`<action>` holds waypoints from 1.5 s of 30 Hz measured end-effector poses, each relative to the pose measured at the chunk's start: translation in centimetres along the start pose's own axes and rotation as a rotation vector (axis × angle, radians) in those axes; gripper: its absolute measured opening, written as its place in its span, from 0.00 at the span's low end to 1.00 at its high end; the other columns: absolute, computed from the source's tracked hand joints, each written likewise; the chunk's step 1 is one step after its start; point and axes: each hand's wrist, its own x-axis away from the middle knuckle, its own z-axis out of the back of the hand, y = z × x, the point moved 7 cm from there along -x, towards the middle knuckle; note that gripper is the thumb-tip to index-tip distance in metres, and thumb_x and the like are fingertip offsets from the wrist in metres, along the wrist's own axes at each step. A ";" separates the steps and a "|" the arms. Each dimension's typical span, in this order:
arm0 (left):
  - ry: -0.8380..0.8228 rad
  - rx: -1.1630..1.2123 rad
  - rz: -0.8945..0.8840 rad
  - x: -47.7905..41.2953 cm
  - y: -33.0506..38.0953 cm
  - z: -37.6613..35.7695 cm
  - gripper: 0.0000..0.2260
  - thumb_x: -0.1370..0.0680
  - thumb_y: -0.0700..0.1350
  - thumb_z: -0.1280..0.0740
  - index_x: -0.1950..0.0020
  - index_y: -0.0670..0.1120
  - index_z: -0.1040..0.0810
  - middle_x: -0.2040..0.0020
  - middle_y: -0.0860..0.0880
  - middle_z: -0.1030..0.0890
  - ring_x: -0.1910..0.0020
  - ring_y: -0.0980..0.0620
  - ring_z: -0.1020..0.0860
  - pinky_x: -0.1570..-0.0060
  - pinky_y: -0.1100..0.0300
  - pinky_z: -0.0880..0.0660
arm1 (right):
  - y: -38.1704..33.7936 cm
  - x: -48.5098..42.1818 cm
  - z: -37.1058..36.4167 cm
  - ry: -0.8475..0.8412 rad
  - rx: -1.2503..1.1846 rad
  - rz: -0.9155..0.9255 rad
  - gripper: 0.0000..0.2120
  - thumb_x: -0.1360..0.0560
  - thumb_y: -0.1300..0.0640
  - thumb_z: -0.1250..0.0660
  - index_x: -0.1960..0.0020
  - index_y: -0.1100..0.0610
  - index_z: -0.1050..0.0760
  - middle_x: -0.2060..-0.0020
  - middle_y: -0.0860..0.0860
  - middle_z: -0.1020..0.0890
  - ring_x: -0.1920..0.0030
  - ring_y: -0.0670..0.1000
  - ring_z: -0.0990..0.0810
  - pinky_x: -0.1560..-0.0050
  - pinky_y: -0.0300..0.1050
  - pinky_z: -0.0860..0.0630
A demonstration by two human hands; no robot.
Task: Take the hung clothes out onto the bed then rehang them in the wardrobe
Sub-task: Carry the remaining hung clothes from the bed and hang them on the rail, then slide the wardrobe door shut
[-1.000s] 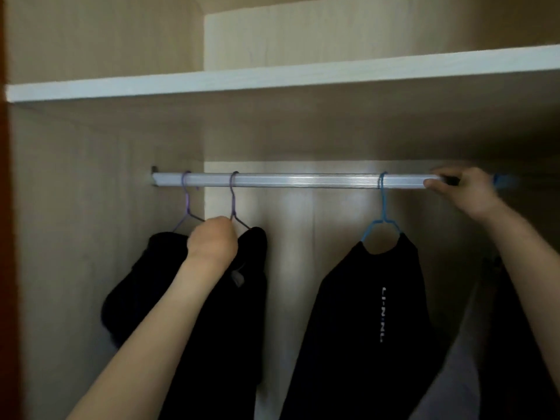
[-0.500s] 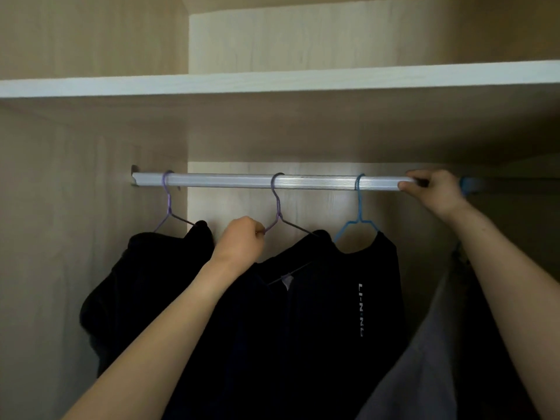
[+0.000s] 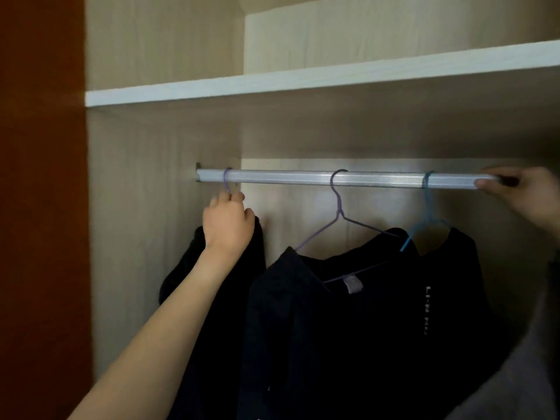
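A silver rail (image 3: 378, 178) runs across the wardrobe. Three hangers with black garments hang on it. My left hand (image 3: 227, 221) is closed around the neck of the leftmost purple hanger (image 3: 226, 180), whose black garment (image 3: 181, 277) droops by the side wall. A second purple hanger (image 3: 338, 207) holds a black top (image 3: 318, 328) at the middle. A blue hanger (image 3: 427, 207) carries a black top with white lettering (image 3: 454, 283). My right hand (image 3: 521, 195) grips the rail at the far right, over a dark piece I cannot identify.
A white-edged shelf (image 3: 303, 78) sits close above the rail. The wardrobe side wall (image 3: 136, 207) is just left of my left hand, with a red-brown panel (image 3: 39, 207) beyond it. A grey garment (image 3: 515, 374) hangs at the lower right.
My left hand slid the middle purple hanger right toward the blue one, let go, and moved left to the leftmost purple hanger. My right hand stayed on the rail.
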 end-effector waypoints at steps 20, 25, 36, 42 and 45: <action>-0.200 0.092 -0.178 -0.8 -6.1 -3.8 0.12 0.22 0.42 0.39 0.62 0.38 0.23 0.67 0.37 0.20 0.64 0.36 0.23 0.66 0.51 0.27 | -0.4 -0.8 -0.3 0.067 0.048 0.000 0.19 0.24 0.60 0.31 0.36 0.67 0.24 0.39 0.64 0.21 0.36 0.61 0.24 0.37 0.46 0.33; -0.253 0.189 -0.202 -1.0 -5.4 -4.6 0.11 0.20 0.42 0.37 0.56 0.40 0.17 0.65 0.37 0.19 0.63 0.38 0.22 0.63 0.54 0.29 | -0.7 -0.6 -0.4 0.053 0.023 0.004 0.19 0.24 0.60 0.31 0.36 0.67 0.24 0.39 0.63 0.21 0.37 0.60 0.24 0.42 0.41 0.34; -0.156 0.212 -0.190 0.3 -4.6 -2.9 0.13 0.22 0.44 0.34 0.39 0.41 0.21 0.46 0.38 0.21 0.44 0.36 0.24 0.47 0.50 0.28 | -3.3 1.8 0.1 0.102 0.001 -0.007 0.18 0.23 0.56 0.33 0.34 0.62 0.24 0.38 0.59 0.21 0.37 0.57 0.24 0.41 0.41 0.32; 0.022 0.585 -0.257 9.0 -0.4 4.7 0.11 0.20 0.42 0.37 0.40 0.42 0.22 0.47 0.47 0.21 0.48 0.52 0.22 0.42 0.63 0.29 | -8.1 15.7 -1.8 0.255 -0.374 0.088 0.11 0.22 0.57 0.37 0.44 0.58 0.20 0.50 0.55 0.17 0.54 0.43 0.21 0.46 0.40 0.26; -0.083 0.749 -0.243 15.9 0.5 5.6 0.09 0.20 0.40 0.38 0.42 0.41 0.21 0.48 0.50 0.21 0.49 0.59 0.23 0.44 0.67 0.29 | -7.6 26.5 -5.1 0.128 -0.506 0.024 0.12 0.22 0.53 0.39 0.44 0.57 0.21 0.53 0.54 0.17 0.51 0.53 0.19 0.48 0.55 0.23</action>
